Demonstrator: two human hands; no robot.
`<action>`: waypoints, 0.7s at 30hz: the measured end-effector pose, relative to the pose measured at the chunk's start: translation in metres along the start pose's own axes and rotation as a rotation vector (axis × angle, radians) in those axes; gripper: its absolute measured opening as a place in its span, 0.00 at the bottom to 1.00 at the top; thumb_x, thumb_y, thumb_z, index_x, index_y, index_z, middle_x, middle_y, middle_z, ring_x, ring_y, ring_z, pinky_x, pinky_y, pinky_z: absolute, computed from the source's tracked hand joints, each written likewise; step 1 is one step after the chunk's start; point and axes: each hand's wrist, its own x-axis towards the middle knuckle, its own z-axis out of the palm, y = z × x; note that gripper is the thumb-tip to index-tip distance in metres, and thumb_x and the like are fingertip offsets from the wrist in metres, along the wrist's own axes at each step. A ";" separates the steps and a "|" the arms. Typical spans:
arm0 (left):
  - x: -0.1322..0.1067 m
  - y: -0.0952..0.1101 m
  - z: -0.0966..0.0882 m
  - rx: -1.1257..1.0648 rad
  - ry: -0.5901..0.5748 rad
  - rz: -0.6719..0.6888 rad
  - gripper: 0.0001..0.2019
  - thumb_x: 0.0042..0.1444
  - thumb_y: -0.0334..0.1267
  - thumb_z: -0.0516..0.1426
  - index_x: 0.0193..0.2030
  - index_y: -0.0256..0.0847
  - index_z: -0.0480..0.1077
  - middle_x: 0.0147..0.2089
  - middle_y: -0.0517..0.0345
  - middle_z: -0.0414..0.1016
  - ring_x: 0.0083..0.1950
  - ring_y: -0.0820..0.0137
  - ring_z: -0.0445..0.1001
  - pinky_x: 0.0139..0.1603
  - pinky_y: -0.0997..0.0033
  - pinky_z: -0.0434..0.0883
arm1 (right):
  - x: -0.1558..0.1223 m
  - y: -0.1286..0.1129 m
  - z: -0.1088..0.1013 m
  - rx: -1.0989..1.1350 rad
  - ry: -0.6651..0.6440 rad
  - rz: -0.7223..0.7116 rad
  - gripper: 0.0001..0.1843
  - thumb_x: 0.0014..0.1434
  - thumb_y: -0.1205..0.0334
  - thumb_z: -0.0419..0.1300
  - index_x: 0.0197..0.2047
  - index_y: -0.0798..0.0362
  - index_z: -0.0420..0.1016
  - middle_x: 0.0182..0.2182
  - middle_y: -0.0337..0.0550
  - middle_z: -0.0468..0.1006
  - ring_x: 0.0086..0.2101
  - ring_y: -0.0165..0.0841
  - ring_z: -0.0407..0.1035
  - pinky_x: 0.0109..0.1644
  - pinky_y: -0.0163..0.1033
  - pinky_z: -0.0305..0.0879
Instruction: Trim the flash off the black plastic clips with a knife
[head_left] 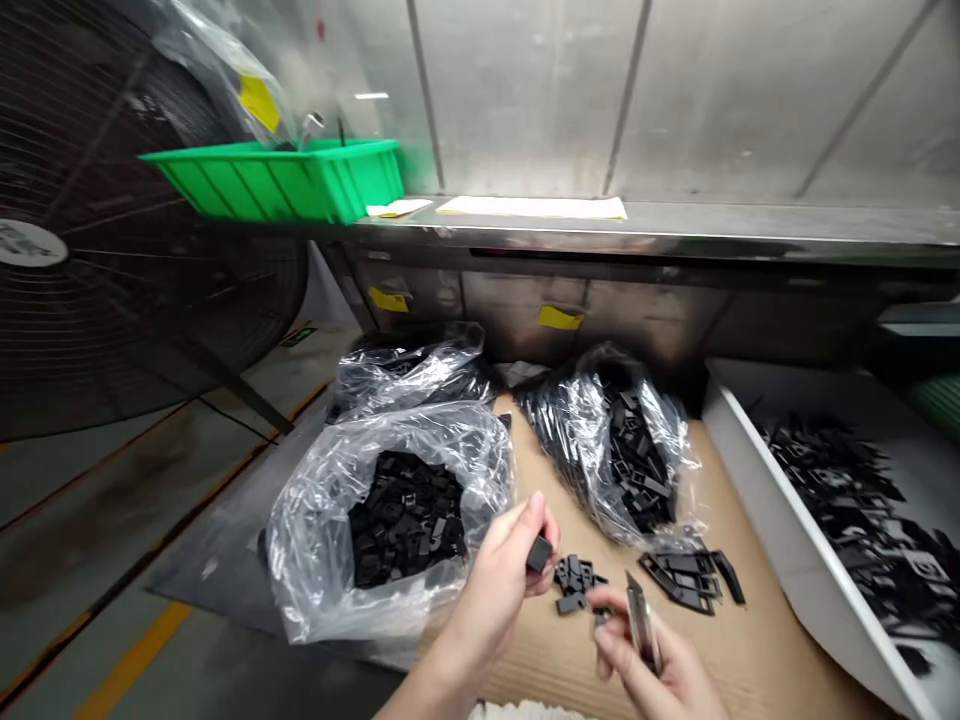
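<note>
My left hand (517,555) is closed around a small black plastic part (538,553), held between thumb and fingers above the cardboard. In my right hand (645,660) a metal utility knife (640,618) points upward, its slanted tip clear of the fingers. The thumb and index finger of that hand also pinch a small dark piece (601,617), too small to name. A little pile of black plastic parts (576,580) lies between and just beyond both hands. To the right of it are black frame-shaped pieces with branches (686,578).
Clear bags of black parts stand at left (300,560) and behind right (577,440). A grey bin (787,530) of black pieces borders the right side. Cardboard (540,650) covers the work surface. A green tray (277,185) rests on the metal ledge, near a large fan (112,330).
</note>
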 end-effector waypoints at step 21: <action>-0.008 -0.007 0.046 0.027 0.032 0.045 0.19 0.58 0.46 0.48 0.21 0.37 0.60 0.17 0.67 0.55 0.18 0.79 0.49 0.18 0.77 0.47 | -0.010 -0.044 -0.035 -0.562 0.088 -0.629 0.14 0.60 0.59 0.49 0.49 0.44 0.66 0.36 0.41 0.74 0.37 0.33 0.70 0.37 0.30 0.66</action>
